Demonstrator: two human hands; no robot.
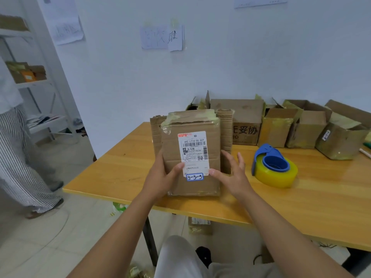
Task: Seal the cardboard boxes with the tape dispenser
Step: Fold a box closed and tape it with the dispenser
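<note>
We stand the box (pixel 190 157) upright to reach its flaps, left hand (pixel 160 177) gripping its side, right hand (pixel 230 175) thumb-pressing, fingers spread, tape dispenser (pixel 274 167) just right of it.

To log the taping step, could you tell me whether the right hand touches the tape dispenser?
Apart. The head view shows bare table between the right hand and the tape dispenser.

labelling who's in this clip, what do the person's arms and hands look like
No sleeves: the left arm and right arm are bare to the frame edge. The left hand and right hand have no gloves, and no watch, ring or bracelet shows.
</note>
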